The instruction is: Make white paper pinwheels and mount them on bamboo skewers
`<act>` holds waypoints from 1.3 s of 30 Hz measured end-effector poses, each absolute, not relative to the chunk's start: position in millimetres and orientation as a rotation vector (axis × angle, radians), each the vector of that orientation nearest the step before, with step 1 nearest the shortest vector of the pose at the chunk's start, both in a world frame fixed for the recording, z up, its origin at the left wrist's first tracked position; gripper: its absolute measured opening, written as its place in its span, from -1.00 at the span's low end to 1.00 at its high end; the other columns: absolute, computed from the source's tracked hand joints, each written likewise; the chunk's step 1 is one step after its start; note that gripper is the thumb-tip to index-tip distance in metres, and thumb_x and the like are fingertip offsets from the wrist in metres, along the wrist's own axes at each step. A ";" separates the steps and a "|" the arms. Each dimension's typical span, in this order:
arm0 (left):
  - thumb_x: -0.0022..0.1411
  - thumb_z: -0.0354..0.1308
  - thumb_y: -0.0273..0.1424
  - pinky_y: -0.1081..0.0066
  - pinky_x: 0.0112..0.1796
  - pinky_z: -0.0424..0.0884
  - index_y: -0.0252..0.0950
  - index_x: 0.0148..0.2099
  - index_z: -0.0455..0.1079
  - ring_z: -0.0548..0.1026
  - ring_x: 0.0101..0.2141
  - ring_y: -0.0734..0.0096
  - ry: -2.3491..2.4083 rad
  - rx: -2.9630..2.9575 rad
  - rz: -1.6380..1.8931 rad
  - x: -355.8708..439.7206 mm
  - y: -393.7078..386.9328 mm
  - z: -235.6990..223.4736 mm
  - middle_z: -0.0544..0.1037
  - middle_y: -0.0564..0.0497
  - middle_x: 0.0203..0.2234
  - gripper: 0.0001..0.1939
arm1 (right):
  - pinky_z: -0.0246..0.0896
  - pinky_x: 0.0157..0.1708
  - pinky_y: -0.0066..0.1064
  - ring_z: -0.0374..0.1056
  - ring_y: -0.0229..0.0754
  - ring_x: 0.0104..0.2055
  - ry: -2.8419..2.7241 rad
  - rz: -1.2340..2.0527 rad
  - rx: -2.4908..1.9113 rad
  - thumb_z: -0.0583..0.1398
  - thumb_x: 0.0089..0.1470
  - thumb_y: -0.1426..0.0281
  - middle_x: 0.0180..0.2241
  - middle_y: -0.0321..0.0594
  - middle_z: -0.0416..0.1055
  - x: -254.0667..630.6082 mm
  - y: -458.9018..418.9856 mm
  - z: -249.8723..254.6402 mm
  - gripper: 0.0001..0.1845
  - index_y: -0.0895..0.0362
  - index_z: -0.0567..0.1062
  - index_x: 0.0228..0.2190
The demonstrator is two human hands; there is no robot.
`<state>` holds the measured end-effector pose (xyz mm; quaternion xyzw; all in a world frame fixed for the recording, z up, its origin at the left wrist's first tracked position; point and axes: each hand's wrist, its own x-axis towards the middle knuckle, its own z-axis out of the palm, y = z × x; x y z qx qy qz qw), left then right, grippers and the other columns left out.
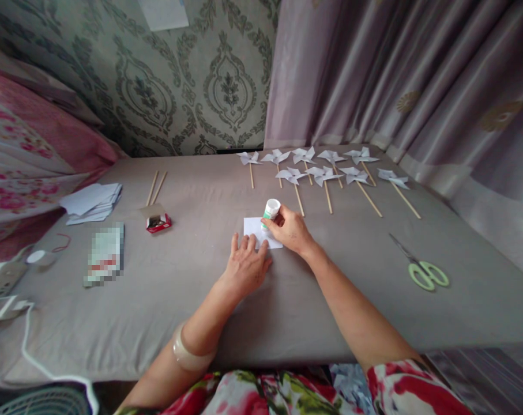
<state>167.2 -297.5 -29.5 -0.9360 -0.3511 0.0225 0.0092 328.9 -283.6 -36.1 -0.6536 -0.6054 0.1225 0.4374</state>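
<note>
A white square of paper [249,226] lies on the cloth-covered table in front of me. My left hand [246,266] rests palm down at its near edge, fingers spread and fingertips touching the sheet. My right hand [292,229] grips a white glue stick [272,208] with a green label, tilted slightly, its lower end at the paper. That lower end is partly hidden by my fingers, so I cannot tell exactly where it meets the sheet.
Several paper pinwheels [326,174] on sticks lie at the back right. Green-handled scissors [428,274] are at the right. To the left are a paper stack [94,202], two loose sticks [156,189], a small red box [158,222], a blurred packet [105,253] and a power strip [4,278].
</note>
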 end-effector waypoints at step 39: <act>0.25 -0.01 -0.26 -0.17 0.14 -0.10 -0.35 0.13 0.28 0.31 0.03 -0.03 -1.110 -2.957 -0.044 166.9 -294.3 -29.7 0.38 -0.29 -0.04 -0.55 | 0.18 -0.38 -0.43 0.35 -0.21 -0.42 -1.654 0.368 -1.591 0.21 0.01 0.36 -0.42 -0.20 0.47 315.2 -273.7 -40.5 -0.87 0.14 0.39 -0.35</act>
